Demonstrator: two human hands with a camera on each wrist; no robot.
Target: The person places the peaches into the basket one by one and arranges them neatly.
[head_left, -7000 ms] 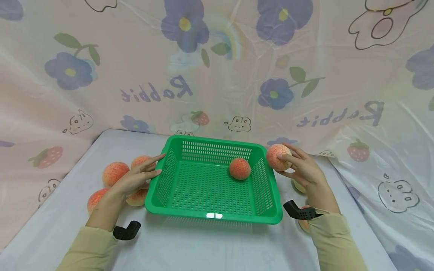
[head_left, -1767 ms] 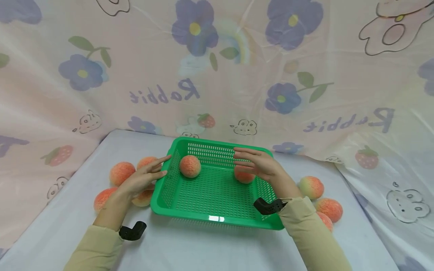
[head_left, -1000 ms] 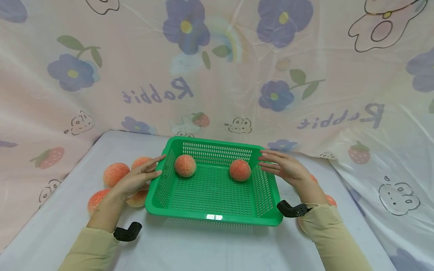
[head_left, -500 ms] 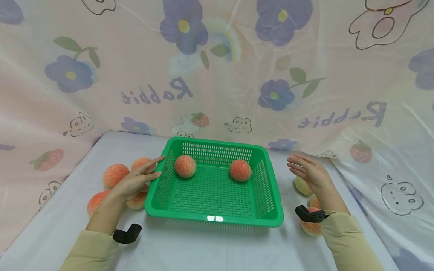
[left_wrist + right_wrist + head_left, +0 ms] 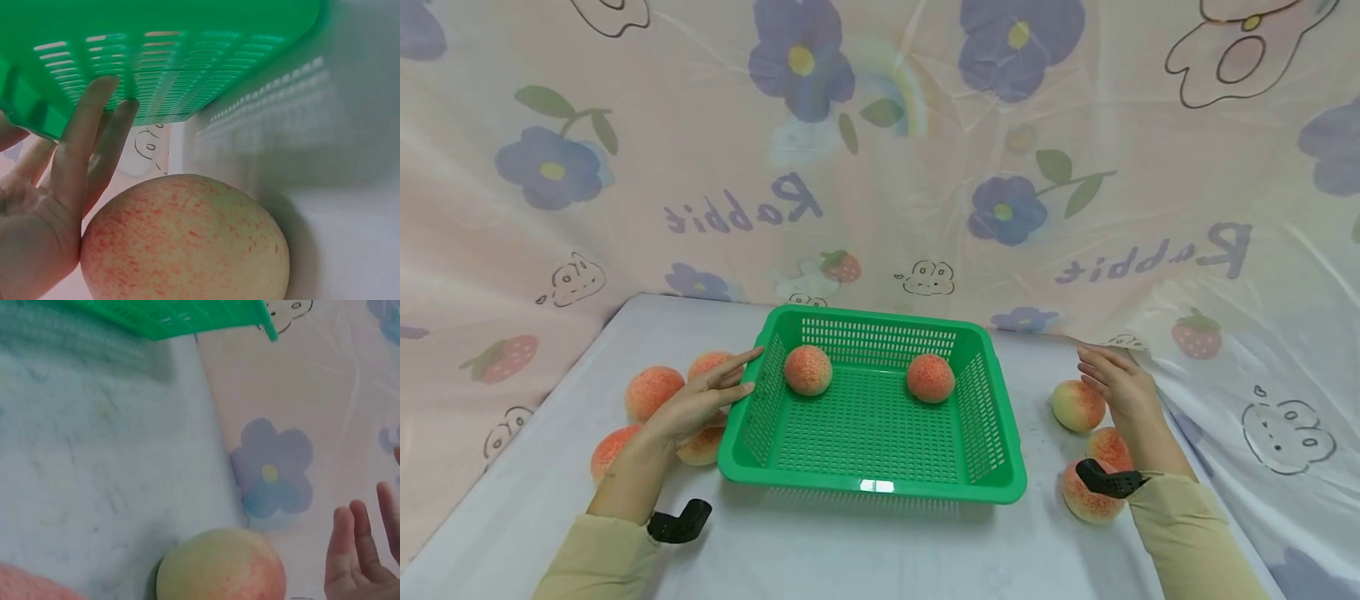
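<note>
We noted the white counter (image 5: 865, 550) carrying a green perforated basket (image 5: 871, 487) with two peaches (image 5: 807, 370) inside, at its far end. Our left hand (image 5: 696, 404) lay against the basket's left wall, fingers (image 5: 84, 144) straight and close together, a peach (image 5: 187, 240) just beneath the palm. Our right hand (image 5: 1120, 387) hovered, fingers (image 5: 350, 550) straight and slightly spread, holding nothing, just beside a yellowish peach (image 5: 1077, 406) right of the basket.
</note>
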